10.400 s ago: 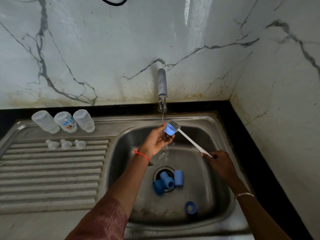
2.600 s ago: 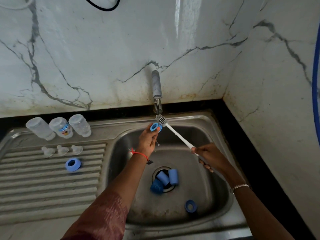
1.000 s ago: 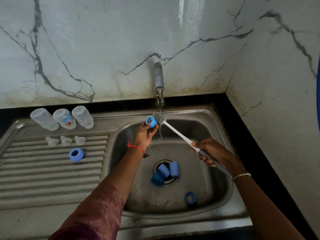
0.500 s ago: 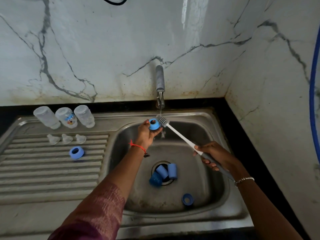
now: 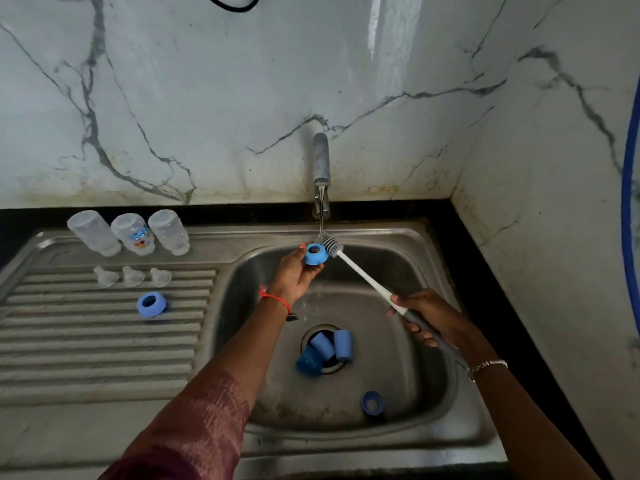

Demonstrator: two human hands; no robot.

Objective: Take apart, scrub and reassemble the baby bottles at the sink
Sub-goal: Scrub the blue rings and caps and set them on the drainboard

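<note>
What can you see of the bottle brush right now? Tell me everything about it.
The bottle brush has a small grey bristle head, a slim white shaft and a darker grey grip. The right hand holds the grip over the sink, with the brush slanting up and left. Its bristles sit under water running from the tap, close beside the blue ring that the left hand holds.

Dim, cool light; a bright streak of glare on the glossy white marble wall (image 5: 388, 46). Wide-angle bending at edges; the near maroon sleeve (image 5: 194, 431) is blurred.
</note>
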